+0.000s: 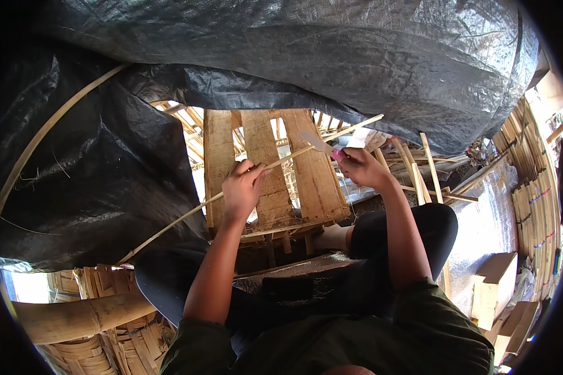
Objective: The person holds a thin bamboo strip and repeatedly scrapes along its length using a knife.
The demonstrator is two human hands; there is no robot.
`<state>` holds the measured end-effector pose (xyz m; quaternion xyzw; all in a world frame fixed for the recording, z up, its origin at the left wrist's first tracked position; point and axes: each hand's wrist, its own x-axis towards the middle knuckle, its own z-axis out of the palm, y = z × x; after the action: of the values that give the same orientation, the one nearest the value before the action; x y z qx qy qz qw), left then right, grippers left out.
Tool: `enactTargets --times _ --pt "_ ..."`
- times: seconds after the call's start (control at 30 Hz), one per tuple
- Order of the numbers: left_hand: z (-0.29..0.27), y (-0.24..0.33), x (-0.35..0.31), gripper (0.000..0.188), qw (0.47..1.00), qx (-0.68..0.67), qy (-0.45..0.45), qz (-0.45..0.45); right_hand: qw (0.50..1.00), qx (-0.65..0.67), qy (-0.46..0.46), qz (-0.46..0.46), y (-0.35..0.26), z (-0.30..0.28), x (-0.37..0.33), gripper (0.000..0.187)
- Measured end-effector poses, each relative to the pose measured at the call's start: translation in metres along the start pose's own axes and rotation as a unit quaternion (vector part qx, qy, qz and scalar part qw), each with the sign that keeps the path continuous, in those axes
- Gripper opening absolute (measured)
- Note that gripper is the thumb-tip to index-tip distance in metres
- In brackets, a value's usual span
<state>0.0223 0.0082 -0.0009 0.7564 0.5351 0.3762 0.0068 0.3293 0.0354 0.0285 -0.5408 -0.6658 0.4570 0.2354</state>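
My left hand (243, 187) is closed around a long, thin bamboo strip (197, 210). The strip slants from the lower left, by my left knee, up to the right above a slatted wooden bench (266, 169). In my right hand (361, 167) is a knife (319, 144) with a pink handle, its blade pointing up and left. The blade lies at the strip, a short way right of my left hand; whether it cuts into the strip I cannot make out. Fingers hide part of the knife's handle.
Dark plastic sheeting (331, 53) hangs over the far side and the left. Several loose bamboo strips (430, 165) lean at the right. Bundled bamboo slats (535, 206) and cardboard boxes (495, 284) stand farther right. A thick bamboo pole (84, 317) lies at the lower left.
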Motion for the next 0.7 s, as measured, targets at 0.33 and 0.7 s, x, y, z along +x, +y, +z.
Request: enactTargets --times 0.33,0.7 --pt "0.003 0.002 0.000 0.014 0.998 0.045 0.051 0.005 0.961 -0.221 0.165 0.017 0.038 0.015 0.010 0.038" --pt "0.006 -0.004 -0.004 0.015 0.999 0.003 -0.032 -0.037 0.922 -0.158 0.324 0.142 0.050 -0.018 0.000 0.044"
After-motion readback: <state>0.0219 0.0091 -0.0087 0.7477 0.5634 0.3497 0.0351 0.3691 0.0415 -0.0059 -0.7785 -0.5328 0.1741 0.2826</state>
